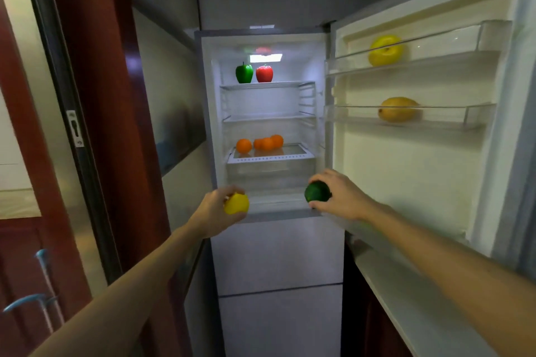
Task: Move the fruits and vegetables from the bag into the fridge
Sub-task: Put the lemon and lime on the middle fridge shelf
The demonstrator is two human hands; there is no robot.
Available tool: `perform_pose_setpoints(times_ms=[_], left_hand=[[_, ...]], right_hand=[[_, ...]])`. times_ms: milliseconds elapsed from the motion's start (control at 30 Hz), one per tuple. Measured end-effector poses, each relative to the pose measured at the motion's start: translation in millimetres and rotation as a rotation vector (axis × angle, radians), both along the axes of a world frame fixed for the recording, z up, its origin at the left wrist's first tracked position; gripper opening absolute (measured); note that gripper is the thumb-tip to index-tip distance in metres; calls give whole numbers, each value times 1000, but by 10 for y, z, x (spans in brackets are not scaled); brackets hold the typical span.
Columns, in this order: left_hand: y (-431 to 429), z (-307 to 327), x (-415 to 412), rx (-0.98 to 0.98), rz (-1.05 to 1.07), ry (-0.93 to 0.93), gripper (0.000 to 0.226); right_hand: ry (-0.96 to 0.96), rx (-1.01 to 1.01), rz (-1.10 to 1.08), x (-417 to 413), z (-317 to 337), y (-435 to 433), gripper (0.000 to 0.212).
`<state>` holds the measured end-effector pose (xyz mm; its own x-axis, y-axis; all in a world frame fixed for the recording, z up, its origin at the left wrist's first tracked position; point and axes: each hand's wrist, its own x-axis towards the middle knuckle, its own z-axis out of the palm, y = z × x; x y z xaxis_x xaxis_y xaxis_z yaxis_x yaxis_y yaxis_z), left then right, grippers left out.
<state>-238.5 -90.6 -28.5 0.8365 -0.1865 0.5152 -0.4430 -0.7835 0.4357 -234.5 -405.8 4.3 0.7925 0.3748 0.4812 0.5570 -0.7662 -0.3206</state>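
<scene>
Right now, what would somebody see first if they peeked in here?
The lit fridge stands open, with a green pepper and a red pepper side by side on its top shelf and oranges lower down. In front, the left hand holds a yellow fruit and the right hand holds a green fruit.

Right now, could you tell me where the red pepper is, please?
In the head view, the red pepper stands on the fridge's top shelf, just right of the green pepper.
</scene>
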Motion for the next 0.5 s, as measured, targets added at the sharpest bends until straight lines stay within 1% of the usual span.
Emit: perform_pose_setpoints(times_ms=[133, 367, 500], left_hand=[[34, 28, 190, 9, 5, -21, 48], [120, 147, 552, 47, 42, -10, 48], [125, 249, 839, 54, 85, -32, 46]], right_hand=[[-43, 43, -28, 210, 145, -28, 41], [-66, 26, -3, 786, 269, 48, 38], [-112, 19, 12, 1159, 424, 126, 34]])
